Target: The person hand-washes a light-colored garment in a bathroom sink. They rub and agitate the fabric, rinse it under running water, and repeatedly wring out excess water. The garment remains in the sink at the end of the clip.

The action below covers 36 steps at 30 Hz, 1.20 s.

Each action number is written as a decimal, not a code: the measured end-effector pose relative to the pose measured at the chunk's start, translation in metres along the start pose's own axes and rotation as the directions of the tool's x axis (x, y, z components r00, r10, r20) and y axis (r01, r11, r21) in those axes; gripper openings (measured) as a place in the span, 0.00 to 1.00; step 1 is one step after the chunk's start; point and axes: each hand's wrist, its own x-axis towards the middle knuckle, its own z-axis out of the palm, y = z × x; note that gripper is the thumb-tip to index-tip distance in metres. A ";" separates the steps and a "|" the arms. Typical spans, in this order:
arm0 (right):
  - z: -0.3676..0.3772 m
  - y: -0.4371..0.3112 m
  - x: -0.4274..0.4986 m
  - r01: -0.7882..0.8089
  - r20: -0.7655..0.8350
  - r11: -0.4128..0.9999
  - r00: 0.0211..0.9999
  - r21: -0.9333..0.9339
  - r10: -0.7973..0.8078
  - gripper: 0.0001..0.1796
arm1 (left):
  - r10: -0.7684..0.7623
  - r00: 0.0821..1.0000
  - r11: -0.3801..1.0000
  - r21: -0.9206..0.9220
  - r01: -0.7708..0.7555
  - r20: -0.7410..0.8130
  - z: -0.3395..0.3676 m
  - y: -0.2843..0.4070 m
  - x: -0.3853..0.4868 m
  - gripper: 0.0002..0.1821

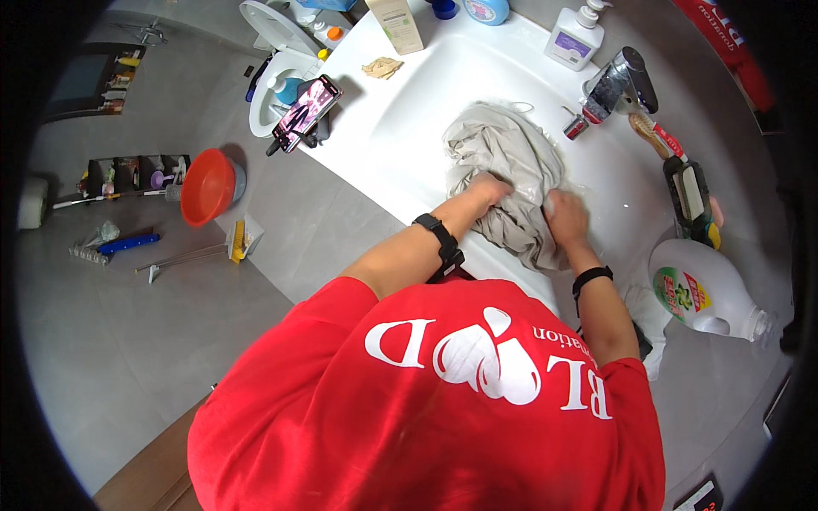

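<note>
A wet, crumpled beige-grey cloth [505, 144], perhaps a garment, lies bunched in the white washbasin [415, 115]. My left hand [489, 191] grips its near left part, with the fingers partly hidden in the folds. On the right edge of the bundle, my right hand [567, 217] is closed on the fabric. A little water and some suds show around the cloth. The chrome faucet [610, 86] stands beyond the bundle to the right, with its spout over the basin.
A pump bottle [572, 45] and a carton [397, 25] stand on the back rim. A scrub brush [648, 134] and a large detergent bottle [703, 290] lie on the right. At left, a phone [308, 112] is propped by the counter edge, near a toilet [259, 121] and a red basin [208, 187].
</note>
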 end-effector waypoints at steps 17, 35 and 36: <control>-0.085 -0.108 -0.015 -0.034 -0.190 0.789 0.963 0.613 0.190 0.21 | 0.239 0.939 0.711 -0.703 0.003 0.246 0.036 0.003 -0.021 0.23; -0.031 0.038 0.025 -0.040 -0.392 0.729 0.822 0.683 0.413 0.40 | 0.183 0.946 0.754 -0.655 0.038 0.266 -0.006 0.062 -0.072 0.28; -0.020 0.041 0.023 -0.076 -0.445 0.775 0.782 0.627 0.436 0.41 | 0.152 0.946 0.725 -0.683 0.090 0.287 -0.008 0.062 -0.067 0.27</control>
